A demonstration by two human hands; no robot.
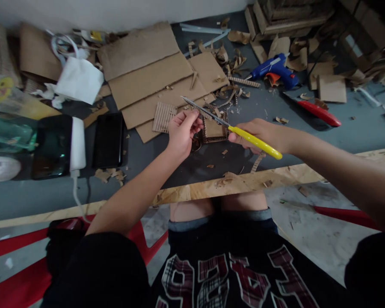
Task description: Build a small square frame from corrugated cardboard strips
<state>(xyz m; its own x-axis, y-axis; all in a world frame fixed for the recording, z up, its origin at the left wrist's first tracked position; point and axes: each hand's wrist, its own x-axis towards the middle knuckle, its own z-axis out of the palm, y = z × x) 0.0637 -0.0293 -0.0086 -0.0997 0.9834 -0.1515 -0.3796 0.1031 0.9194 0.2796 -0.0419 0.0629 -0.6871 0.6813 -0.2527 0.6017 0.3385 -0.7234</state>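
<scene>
My right hand (263, 134) grips yellow-handled scissors (255, 141), whose metal blades reach up and left toward a corrugated cardboard strip (163, 117). My left hand (182, 132) pinches a small piece of cardboard at the blades, fingers closed on it. Just behind the two hands, a small square cardboard frame (214, 130) rests on the grey tabletop. Cardboard scraps lie under and around both hands.
Large flattened cardboard sheets (154, 77) lie behind. A blue glue gun (276, 68) and a red-handled cutter (321, 113) sit to the right. Two dark phones (108, 140) and a white charger (78, 143) are on the left. The table's wooden edge (211, 186) runs in front.
</scene>
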